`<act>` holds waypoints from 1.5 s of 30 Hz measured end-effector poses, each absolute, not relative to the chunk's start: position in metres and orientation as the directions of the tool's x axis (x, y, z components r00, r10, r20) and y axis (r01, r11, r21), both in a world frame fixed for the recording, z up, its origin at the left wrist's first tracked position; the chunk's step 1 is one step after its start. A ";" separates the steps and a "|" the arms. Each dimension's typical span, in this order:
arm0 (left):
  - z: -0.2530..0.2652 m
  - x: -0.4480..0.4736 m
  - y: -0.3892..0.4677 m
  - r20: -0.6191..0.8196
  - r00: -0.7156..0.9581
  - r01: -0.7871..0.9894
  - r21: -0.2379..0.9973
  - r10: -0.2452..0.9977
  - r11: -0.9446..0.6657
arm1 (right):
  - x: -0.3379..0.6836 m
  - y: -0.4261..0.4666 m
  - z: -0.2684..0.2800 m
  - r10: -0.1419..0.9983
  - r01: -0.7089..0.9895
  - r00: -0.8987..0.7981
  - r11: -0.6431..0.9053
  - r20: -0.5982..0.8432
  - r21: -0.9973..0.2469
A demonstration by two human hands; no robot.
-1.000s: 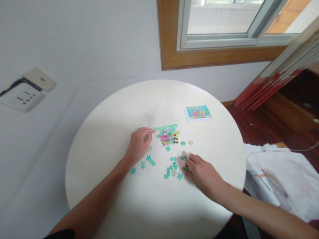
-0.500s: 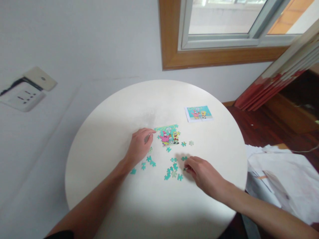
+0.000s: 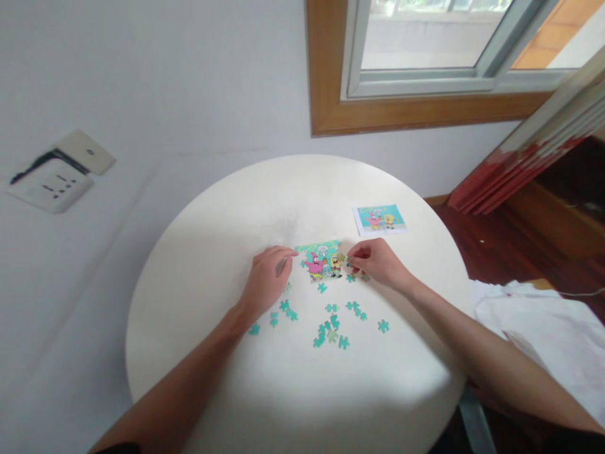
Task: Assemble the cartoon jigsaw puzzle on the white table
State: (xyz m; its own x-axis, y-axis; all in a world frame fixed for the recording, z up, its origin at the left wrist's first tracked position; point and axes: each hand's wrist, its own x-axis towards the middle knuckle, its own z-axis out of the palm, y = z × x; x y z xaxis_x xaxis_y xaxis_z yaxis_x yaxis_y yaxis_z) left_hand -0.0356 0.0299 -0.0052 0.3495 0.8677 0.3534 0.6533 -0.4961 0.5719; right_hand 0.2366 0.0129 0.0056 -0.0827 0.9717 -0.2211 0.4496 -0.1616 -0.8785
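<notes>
A partly joined cartoon jigsaw puzzle (image 3: 323, 261), with a pink starfish and a yellow sponge figure, lies mid-table. My left hand (image 3: 268, 277) rests at its left side, index fingertip at the upper left edge and thumb apart from the fingers. My right hand (image 3: 378, 261) is just right of the puzzle, thumb and fingers pinched on a small puzzle piece (image 3: 348, 260), mostly hidden by the fingertips. Below that hand lies a loose piece (image 3: 350, 277). More loose teal pieces (image 3: 334, 321) are scattered nearer to me, and another teal piece (image 3: 383, 326) sits off to the right.
The round white table (image 3: 212, 233) stands against a wall with a socket (image 3: 51, 183) and a window. A reference picture card (image 3: 380, 219) of the same cartoon lies at the back right. White papers (image 3: 543, 334) are beside the table, under my right forearm.
My right hand has moved up and away from me, from the loose pieces to the puzzle's right edge, carrying a puzzle piece. My left hand stays by the puzzle's left edge.
</notes>
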 end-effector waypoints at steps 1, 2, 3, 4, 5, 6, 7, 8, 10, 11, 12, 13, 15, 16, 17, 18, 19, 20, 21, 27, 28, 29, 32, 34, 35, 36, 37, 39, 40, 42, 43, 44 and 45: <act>-0.005 -0.036 0.030 0.352 0.347 0.655 0.572 0.869 -0.494 | 0.235 0.016 0.004 0.967 0.459 -0.080 -0.179 -0.241 -0.870; -0.005 -0.036 0.030 0.351 0.347 0.656 0.572 0.870 -0.492 | 0.234 0.018 0.004 0.964 0.473 -0.076 -0.191 -0.256 -0.860; -0.005 -0.036 0.031 0.349 0.347 0.655 0.574 0.870 -0.492 | 0.233 0.019 0.003 0.961 0.489 -0.075 -0.198 -0.267 -0.849; -0.005 -0.036 0.031 0.347 0.348 0.654 0.575 0.871 -0.491 | 0.232 0.020 0.002 0.959 0.506 -0.074 -0.199 -0.273 -0.839; -0.005 -0.036 0.031 0.344 0.349 0.653 0.578 0.872 -0.490 | 0.232 0.020 0.001 0.959 0.523 -0.077 -0.194 -0.273 -0.830; -0.005 -0.036 0.031 0.341 0.349 0.652 0.580 0.873 -0.488 | 0.231 0.020 0.000 0.960 0.539 -0.081 -0.185 -0.269 -0.822; -0.005 -0.036 0.030 0.337 0.348 0.651 0.584 0.874 -0.485 | 0.231 0.020 -0.001 0.961 0.552 -0.086 -0.173 -0.263 -0.816; -0.004 -0.035 0.030 0.334 0.347 0.650 0.587 0.876 -0.482 | 0.231 0.020 -0.002 0.962 0.562 -0.091 -0.162 -0.256 -0.811; -0.003 -0.034 0.030 0.330 0.346 0.648 0.593 0.878 -0.478 | 0.231 0.020 -0.005 0.964 0.573 -0.093 -0.152 -0.248 -0.805; -0.003 -0.034 0.030 0.329 0.346 0.647 0.594 0.879 -0.477 | 0.231 0.021 -0.005 0.964 0.576 -0.092 -0.151 -0.248 -0.803; -0.003 -0.034 0.030 0.327 0.346 0.649 0.594 0.880 -0.476 | 0.231 0.021 -0.005 0.965 0.579 -0.091 -0.151 -0.248 -0.801; -0.003 -0.034 0.030 0.324 0.347 0.650 0.593 0.880 -0.475 | 0.230 0.021 -0.004 0.965 0.583 -0.089 -0.151 -0.247 -0.798; -0.003 -0.034 0.030 0.319 0.352 0.651 0.592 0.880 -0.475 | 0.227 0.021 -0.001 0.967 0.598 -0.081 -0.147 -0.242 -0.788; -0.004 -0.034 0.030 0.317 0.354 0.650 0.592 0.880 -0.475 | 0.226 0.021 0.001 0.968 0.608 -0.077 -0.143 -0.237 -0.781; -0.004 -0.034 0.030 0.315 0.355 0.650 0.593 0.880 -0.475 | 0.225 0.020 0.004 0.970 0.618 -0.074 -0.138 -0.232 -0.774; -0.005 -0.034 0.030 0.314 0.355 0.650 0.594 0.880 -0.474 | 0.223 0.020 0.006 0.971 0.629 -0.072 -0.133 -0.228 -0.766; -0.005 -0.034 0.029 0.315 0.354 0.649 0.595 0.881 -0.474 | 0.222 0.019 0.007 0.972 0.640 -0.071 -0.128 -0.224 -0.758; -0.005 -0.034 0.029 0.315 0.354 0.649 0.595 0.881 -0.474 | 0.221 0.019 0.008 0.972 0.650 -0.071 -0.124 -0.223 -0.750; -0.006 -0.034 0.029 0.317 0.354 0.647 0.596 0.880 -0.475 | 0.221 0.019 0.009 0.973 0.657 -0.071 -0.121 -0.221 -0.744; -0.005 -0.035 0.028 0.322 0.357 0.643 0.597 0.877 -0.481 | 0.225 0.020 0.003 0.983 0.682 -0.048 -0.096 -0.175 -0.725; -0.005 -0.034 0.028 0.322 0.356 0.643 0.596 0.877 -0.480 | 0.227 0.020 0.002 0.988 0.684 -0.042 -0.081 -0.151 -0.725; -0.004 -0.034 0.028 0.323 0.356 0.644 0.596 0.877 -0.480 | 0.230 0.020 0.002 0.992 0.685 -0.043 -0.057 -0.118 -0.726; -0.003 -0.033 0.028 0.328 0.358 0.639 0.597 0.874 -0.485 | 0.241 0.017 0.002 0.994 0.707 -0.105 0.072 -0.004 -0.704; -0.003 -0.032 0.028 0.329 0.364 0.631 0.602 0.872 -0.490 | 0.245 0.014 0.004 0.982 0.734 -0.186 0.157 0.026 -0.661; -0.003 -0.032 0.028 0.327 0.368 0.628 0.603 0.871 -0.492 | 0.246 0.013 0.004 0.974 0.745 -0.225 0.190 0.028 -0.639; -0.003 -0.032 0.028 0.325 0.371 0.628 0.602 0.870 -0.493 | 0.246 0.011 0.004 0.966 0.755 -0.259 0.218 0.024 -0.619; -0.003 -0.032 0.028 0.321 0.372 0.633 0.599 0.871 -0.491 | 0.245 0.010 0.004 0.957 0.763 -0.289 0.243 0.020 -0.599; -0.004 -0.032 0.028 0.316 0.370 0.644 0.591 0.874 -0.486 | 0.243 0.009 0.003 0.942 0.781 -0.336 0.286 0.012 -0.555; -0.004 -0.032 0.028 0.314 0.368 0.648 0.588 0.875 -0.483 | 0.242 0.008 0.003 0.936 0.792 -0.351 0.300 0.005 -0.532; -0.004 -0.032 0.028 0.315 0.366 0.648 0.588 0.875 -0.483 | 0.241 0.008 0.003 0.932 0.810 -0.362 0.310 -0.008 -0.498; -0.004 -0.032 0.028 0.317 0.367 0.646 0.589 0.874 -0.485 | 0.240 0.008 0.003 0.934 0.814 -0.357 0.308 -0.007 -0.493; -0.004 -0.032 0.028 0.321 0.369 0.643 0.590 0.872 -0.489 | 0.241 0.008 0.004 0.939 0.815 -0.343 0.299 0.004 -0.497; -0.004 -0.032 0.028 0.323 0.371 0.641 0.590 0.871 -0.491 | 0.241 0.008 0.004 0.948 0.814 -0.318 0.285 0.023 -0.505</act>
